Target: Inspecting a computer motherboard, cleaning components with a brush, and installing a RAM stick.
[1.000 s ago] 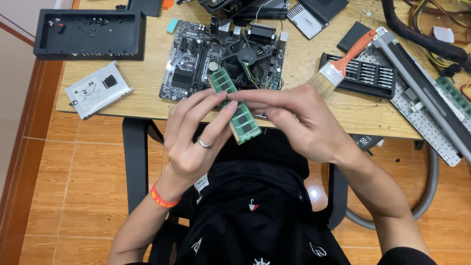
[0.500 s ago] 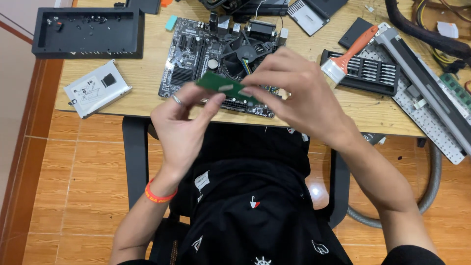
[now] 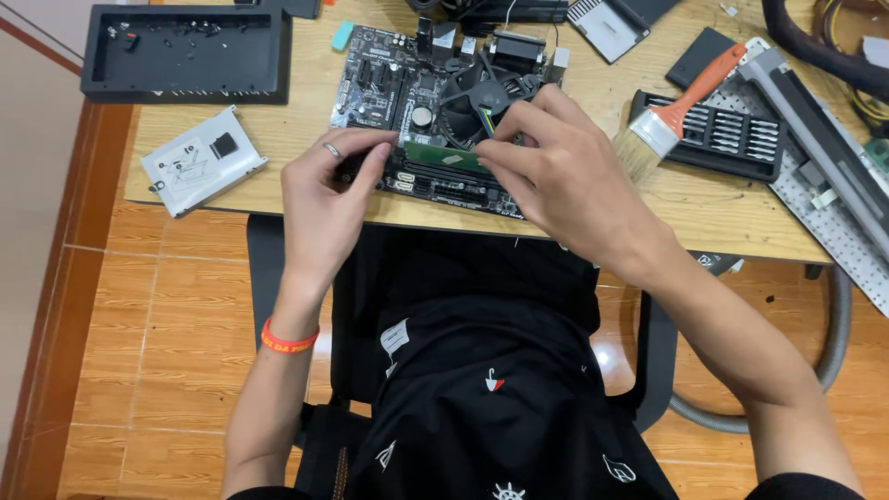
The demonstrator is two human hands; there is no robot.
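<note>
A green memory module (image 3: 446,157) lies lengthwise over the near edge of a black motherboard (image 3: 389,88) on the wooden table (image 3: 296,120). My left hand (image 3: 324,199), a ring on one finger, pinches the module's left end. My right hand (image 3: 556,176) grips its right end from above. Just behind my right fingers on the board sits a round black cooler fan (image 3: 472,97). Whether the module rests in a slot I cannot tell.
A black tray (image 3: 185,51) lies at the far left, a silver drive bracket (image 3: 199,159) nearer. At the right are an orange-handled brush (image 3: 671,116), a black screwdriver bit case (image 3: 741,139) and a grey metal panel (image 3: 824,167). Cables lie at the far right corner.
Both hands carried the green memory module from above my lap forward and down onto the motherboard's near edge. It turned from tilted to level along the board.
</note>
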